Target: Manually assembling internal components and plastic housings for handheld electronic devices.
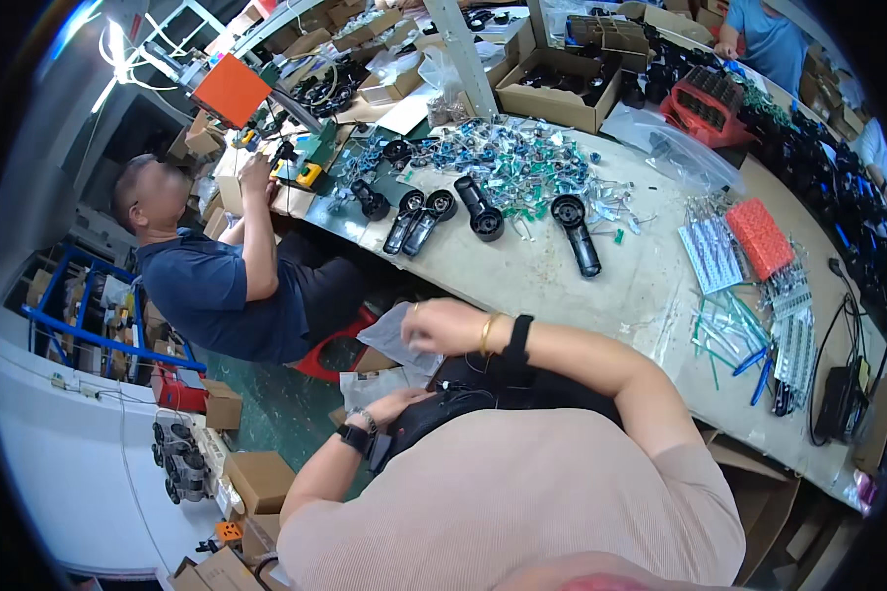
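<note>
My right hand [445, 328], with a gold bangle and a black band at the wrist, hangs in front of the table edge. Its fingers curve down and are smeared, so their grip is unclear. Beside them is a translucent plastic bag [388, 333]. Lower down, over my lap, my left hand [396, 406] is closed, its fingertips pressed together; what they hold, if anything, is too small to make out. Thin wires with a small white connector [450, 385] lie just beyond those fingertips. Another clear bag [363, 386] lies next to the left hand.
Black handheld housings [579, 236] lie along the table [641, 286], before a heap of small wired boards [522, 163]. At right are a red foam block [759, 238], green strips and a black adapter [842, 402]. A co-worker [217, 281] sits at left; an open carton [557, 89] stands behind.
</note>
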`<act>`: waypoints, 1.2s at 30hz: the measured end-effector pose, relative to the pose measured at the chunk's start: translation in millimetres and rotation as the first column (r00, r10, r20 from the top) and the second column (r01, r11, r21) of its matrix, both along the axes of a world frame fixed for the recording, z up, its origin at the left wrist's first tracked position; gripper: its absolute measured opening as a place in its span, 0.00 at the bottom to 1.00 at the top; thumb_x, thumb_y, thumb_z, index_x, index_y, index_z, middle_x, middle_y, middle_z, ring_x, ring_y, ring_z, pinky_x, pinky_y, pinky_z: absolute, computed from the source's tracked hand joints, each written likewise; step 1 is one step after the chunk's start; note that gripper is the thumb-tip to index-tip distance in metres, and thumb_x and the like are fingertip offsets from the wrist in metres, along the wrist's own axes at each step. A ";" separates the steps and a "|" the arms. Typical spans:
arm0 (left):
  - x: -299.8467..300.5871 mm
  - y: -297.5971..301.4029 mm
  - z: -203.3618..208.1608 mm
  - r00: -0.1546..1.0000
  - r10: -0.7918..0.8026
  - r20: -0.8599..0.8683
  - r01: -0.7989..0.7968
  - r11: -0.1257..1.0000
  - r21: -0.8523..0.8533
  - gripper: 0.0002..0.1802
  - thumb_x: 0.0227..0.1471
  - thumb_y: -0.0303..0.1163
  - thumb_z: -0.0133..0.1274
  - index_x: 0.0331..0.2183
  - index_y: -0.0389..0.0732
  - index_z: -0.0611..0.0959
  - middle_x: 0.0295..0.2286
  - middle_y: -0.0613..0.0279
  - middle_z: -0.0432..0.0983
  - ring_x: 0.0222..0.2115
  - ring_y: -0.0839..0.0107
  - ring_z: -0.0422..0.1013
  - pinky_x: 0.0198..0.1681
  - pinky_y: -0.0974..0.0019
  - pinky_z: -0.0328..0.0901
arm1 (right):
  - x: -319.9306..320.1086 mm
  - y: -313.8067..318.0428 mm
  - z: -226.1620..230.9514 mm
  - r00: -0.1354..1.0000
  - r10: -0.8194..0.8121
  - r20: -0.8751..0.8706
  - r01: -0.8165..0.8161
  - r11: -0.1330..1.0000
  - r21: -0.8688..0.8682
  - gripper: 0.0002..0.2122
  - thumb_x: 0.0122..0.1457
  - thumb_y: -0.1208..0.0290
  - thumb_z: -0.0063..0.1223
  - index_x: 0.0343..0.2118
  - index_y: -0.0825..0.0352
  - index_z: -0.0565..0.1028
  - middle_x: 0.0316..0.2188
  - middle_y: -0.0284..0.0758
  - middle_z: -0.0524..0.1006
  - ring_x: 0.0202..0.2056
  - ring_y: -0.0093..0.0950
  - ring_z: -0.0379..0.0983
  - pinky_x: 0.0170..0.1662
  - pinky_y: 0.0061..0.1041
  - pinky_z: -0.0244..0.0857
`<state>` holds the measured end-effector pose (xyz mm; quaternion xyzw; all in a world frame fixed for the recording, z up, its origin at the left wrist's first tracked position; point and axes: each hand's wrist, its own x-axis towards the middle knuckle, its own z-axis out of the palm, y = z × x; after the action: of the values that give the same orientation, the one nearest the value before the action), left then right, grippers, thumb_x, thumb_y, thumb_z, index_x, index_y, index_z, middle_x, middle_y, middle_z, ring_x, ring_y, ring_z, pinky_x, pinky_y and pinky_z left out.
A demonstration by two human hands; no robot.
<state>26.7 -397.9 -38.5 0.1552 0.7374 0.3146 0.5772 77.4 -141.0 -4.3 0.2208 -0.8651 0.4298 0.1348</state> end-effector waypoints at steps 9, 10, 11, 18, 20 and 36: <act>36.1 -72.4 -11.4 0.969 0.166 0.185 -0.173 0.985 0.022 0.14 0.63 0.29 0.51 0.47 0.33 0.81 0.40 0.70 0.79 0.40 0.82 0.72 0.44 0.71 0.69 | -2.1 -66.9 -58.7 0.832 0.241 0.500 -0.357 0.922 0.148 0.07 0.53 0.69 0.61 0.32 0.65 0.83 0.29 0.42 0.83 0.33 0.37 0.81 0.37 0.36 0.73; 43.3 -80.4 -6.6 0.969 0.180 0.170 -0.187 0.982 0.024 0.13 0.63 0.28 0.50 0.46 0.32 0.81 0.39 0.71 0.79 0.39 0.83 0.72 0.43 0.72 0.69 | -0.2 -66.5 -56.3 0.787 0.282 0.549 -0.390 0.917 0.088 0.07 0.53 0.69 0.62 0.33 0.65 0.84 0.28 0.41 0.83 0.32 0.35 0.81 0.37 0.35 0.73; 48.1 -85.0 -2.6 0.969 0.195 0.152 -0.201 0.979 0.030 0.12 0.63 0.27 0.50 0.45 0.32 0.81 0.38 0.71 0.79 0.38 0.83 0.72 0.43 0.72 0.69 | 0.4 -63.1 -55.1 0.740 0.321 0.591 -0.419 0.907 0.031 0.07 0.53 0.70 0.62 0.33 0.65 0.84 0.28 0.40 0.84 0.32 0.34 0.81 0.37 0.34 0.73; 20.2 -34.5 -19.4 0.995 0.100 0.024 -0.101 0.993 0.067 0.07 0.58 0.24 0.53 0.39 0.35 0.82 0.34 0.75 0.77 0.34 0.82 0.70 0.39 0.71 0.67 | 3.6 -36.4 -77.6 0.724 0.495 0.480 -0.503 0.855 -0.124 0.08 0.53 0.70 0.64 0.34 0.66 0.84 0.26 0.37 0.84 0.29 0.27 0.81 0.35 0.29 0.72; 18.9 -23.8 -18.6 0.976 -0.108 -0.188 0.135 0.981 0.140 0.06 0.57 0.24 0.54 0.37 0.36 0.82 0.33 0.75 0.77 0.34 0.80 0.69 0.39 0.70 0.66 | 8.9 -30.0 -84.3 0.701 0.521 0.487 -0.519 0.841 -0.153 0.08 0.53 0.70 0.64 0.35 0.66 0.84 0.27 0.37 0.84 0.28 0.26 0.81 0.35 0.29 0.72; 81.8 -60.4 13.7 0.942 0.333 0.035 -0.335 0.937 0.100 0.09 0.59 0.32 0.53 0.39 0.37 0.80 0.34 0.66 0.75 0.38 0.74 0.70 0.44 0.67 0.66 | 39.3 -25.0 -68.9 0.770 0.429 0.473 -0.438 0.894 -0.097 0.05 0.49 0.72 0.64 0.29 0.66 0.83 0.25 0.39 0.82 0.30 0.36 0.80 0.35 0.33 0.71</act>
<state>108.5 -458.2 -24.8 0.0553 0.7306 0.4475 0.5128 116.8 -166.0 -73.3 0.3011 -0.8006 0.4820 -0.1900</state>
